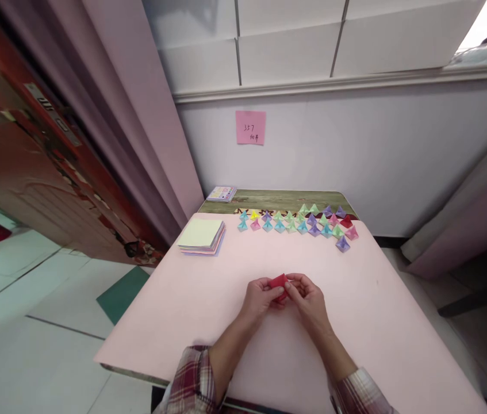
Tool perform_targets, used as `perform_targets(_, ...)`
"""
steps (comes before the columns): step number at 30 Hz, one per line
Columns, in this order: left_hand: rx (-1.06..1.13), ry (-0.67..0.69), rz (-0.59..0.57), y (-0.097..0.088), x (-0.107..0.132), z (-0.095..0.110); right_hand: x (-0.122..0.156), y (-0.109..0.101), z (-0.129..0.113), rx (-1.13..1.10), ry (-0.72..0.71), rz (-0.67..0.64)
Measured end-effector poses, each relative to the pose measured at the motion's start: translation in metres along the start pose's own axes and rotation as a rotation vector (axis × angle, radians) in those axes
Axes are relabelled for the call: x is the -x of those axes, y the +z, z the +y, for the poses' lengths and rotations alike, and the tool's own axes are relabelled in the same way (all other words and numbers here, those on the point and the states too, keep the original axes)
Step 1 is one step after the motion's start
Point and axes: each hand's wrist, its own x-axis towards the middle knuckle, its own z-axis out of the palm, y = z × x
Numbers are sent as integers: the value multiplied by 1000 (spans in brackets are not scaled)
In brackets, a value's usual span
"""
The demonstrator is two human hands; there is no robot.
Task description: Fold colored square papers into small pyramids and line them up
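Note:
A small folded piece of red paper (278, 281) is held just above the pink tabletop, between both hands. My left hand (261, 298) pinches its left side, thumb on top. My right hand (307, 296) grips the right edge between thumb and fingers. The fingers hide much of the paper's lower part. Beyond the hands, toward the back of the table, stand several pointed folded paper pieces (290, 226) in rows, coloured blue, green, purple, pink, yellow and red. A purple one (342, 244) sits nearest on the right.
A stack of coloured paper sheets (200, 234) lies at the table's left back. Behind it is a packet (222, 194) on the wooden strip. The pink cover (174, 322) spreads over the table. A pink note (250, 127) hangs on the wall; a curtain and door stand left.

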Motion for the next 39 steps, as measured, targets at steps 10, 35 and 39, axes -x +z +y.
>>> perform_targets(10, -122, 8, -7, -5, -2, 0, -4, -4, 2, -126, 150, -2)
perform_targets(35, -261, 326, -128, -12, -3, 16, -1, 4, -6, -179, 213, -86)
perform_targets(39, -295, 361, -133, -11, -3, 12, -1, 6, -5, -167, 154, -13)
